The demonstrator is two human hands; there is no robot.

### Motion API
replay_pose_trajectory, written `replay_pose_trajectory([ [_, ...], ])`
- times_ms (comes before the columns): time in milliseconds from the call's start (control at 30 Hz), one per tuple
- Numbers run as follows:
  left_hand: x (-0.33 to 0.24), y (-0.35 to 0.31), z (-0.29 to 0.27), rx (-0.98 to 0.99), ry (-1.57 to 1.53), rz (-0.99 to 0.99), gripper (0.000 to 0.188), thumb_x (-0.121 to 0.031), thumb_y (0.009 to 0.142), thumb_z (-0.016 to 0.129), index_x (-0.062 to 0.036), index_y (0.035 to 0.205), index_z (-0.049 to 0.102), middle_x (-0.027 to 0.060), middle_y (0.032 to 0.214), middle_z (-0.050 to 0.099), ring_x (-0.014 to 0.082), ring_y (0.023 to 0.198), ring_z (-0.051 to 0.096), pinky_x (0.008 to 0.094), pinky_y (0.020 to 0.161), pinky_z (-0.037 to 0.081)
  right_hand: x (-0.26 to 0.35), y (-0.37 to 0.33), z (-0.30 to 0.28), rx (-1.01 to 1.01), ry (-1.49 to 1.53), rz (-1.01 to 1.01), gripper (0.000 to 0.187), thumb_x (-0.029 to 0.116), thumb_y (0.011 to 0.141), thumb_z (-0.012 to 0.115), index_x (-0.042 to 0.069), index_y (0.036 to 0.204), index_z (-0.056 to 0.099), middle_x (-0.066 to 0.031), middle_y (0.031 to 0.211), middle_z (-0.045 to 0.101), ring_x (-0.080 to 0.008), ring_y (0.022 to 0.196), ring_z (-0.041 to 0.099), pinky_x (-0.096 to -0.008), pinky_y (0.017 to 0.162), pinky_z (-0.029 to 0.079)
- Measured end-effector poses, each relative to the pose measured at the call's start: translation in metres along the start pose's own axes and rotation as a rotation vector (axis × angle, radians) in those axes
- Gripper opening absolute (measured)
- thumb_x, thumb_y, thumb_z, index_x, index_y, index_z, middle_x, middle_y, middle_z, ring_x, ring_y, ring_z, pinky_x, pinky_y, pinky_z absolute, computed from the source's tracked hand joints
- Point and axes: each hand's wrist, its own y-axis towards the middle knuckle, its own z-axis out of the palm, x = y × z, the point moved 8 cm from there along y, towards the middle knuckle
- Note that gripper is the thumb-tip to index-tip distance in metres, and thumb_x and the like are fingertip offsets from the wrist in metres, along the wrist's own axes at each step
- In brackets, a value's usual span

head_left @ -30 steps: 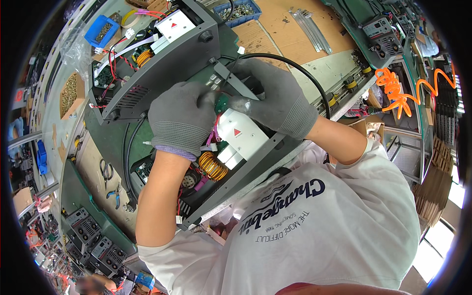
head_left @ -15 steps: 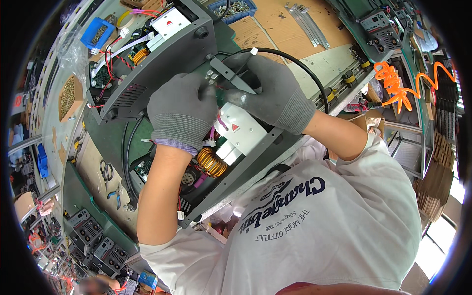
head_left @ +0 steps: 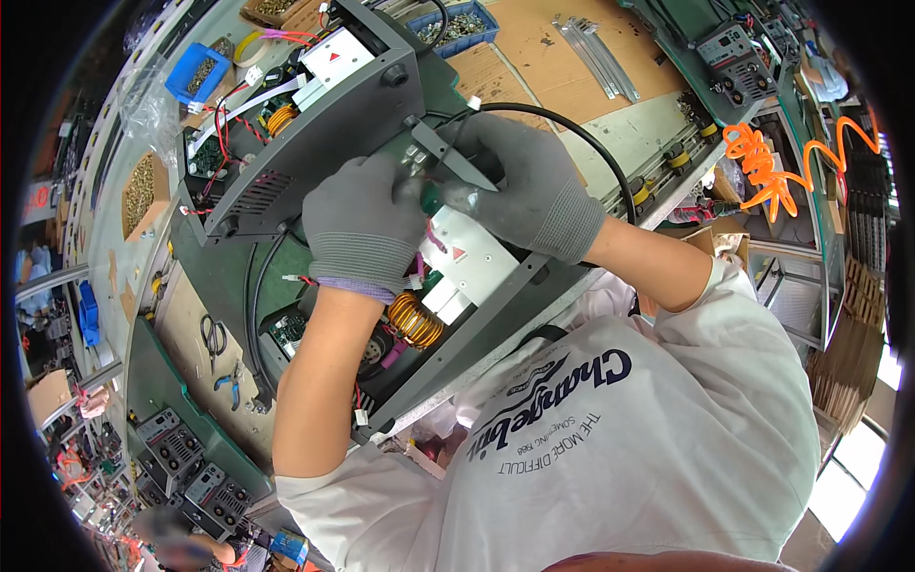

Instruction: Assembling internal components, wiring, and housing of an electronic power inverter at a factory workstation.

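My left hand (head_left: 367,224), in a grey knit glove, is closed at the end panel of an open dark grey chassis (head_left: 496,305). Opposite it, my gloved right hand (head_left: 534,186) curls around a grey metal bar (head_left: 453,157), its thumb close to the left fingertips. A small green part (head_left: 431,198) shows between the hands; what the fingers pinch is mostly hidden. Beneath them sit a white cover plate (head_left: 472,253) with a red triangle and a copper-wound coil (head_left: 415,319). A black cable (head_left: 572,119) arcs past the right hand, near a small white connector (head_left: 474,102).
A second open chassis (head_left: 315,143) with loose wiring stands just beyond, to the left. Blue bins (head_left: 453,29) of small hardware and metal strips (head_left: 596,57) lie at the far side. Scissors (head_left: 213,336) and pliers (head_left: 229,389) rest at left. An orange coiled hose (head_left: 762,162) hangs right.
The view has shifted slightly, so the bench sits a little lower and further right. Both hands keep close together at the panel; the small white connector by the right hand has moved left.
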Motion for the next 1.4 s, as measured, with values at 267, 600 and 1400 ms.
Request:
replay_pose_trajectory([
  [267, 0.003, 0.005, 0.006, -0.080, 0.011, -0.052, 0.019, -0.027, 0.083, 0.074, -0.0084, 0.087, 0.074, 0.0134, 0.089, 0.072, 0.0360, 0.081, 0.069, 0.0461, 0.073, 0.053, 0.007, 0.000, -0.001, -0.017, -0.109, -0.049, 0.045, 0.019, 0.081, 0.081, 0.003, 0.121, 0.066, -0.0109, 0.096, 0.073, -0.0189, 0.082, 0.072, -0.0324, 0.079, 0.057],
  [600, 0.032, -0.010, -0.030, 0.268, -0.402, 0.077, 0.025, -0.007, 0.081, 0.070, -0.0080, 0.106, 0.071, 0.0134, 0.100, 0.068, 0.0300, 0.084, 0.066, 0.0391, 0.079, 0.054, 0.026, -0.008, -0.011, -0.086, -0.225, -0.222, 0.043, 0.022, 0.080, 0.080, 0.011, 0.119, 0.066, -0.0105, 0.113, 0.068, -0.0291, 0.098, 0.067, -0.0406, 0.085, 0.054],
  [1400, 0.035, -0.042, -0.014, 0.004, -0.554, 0.002, 0.033, -0.014, 0.085, 0.072, -0.0061, 0.117, 0.068, 0.0163, 0.114, 0.067, 0.0318, 0.090, 0.063, 0.0400, 0.091, 0.051, 0.119, 0.009, 0.041, 0.024, -0.705, -0.958, 0.019, 0.018, 0.082, 0.069, 0.017, 0.101, 0.069, -0.0042, 0.105, 0.065, -0.0246, 0.101, 0.064, -0.0396, 0.087, 0.051],
])
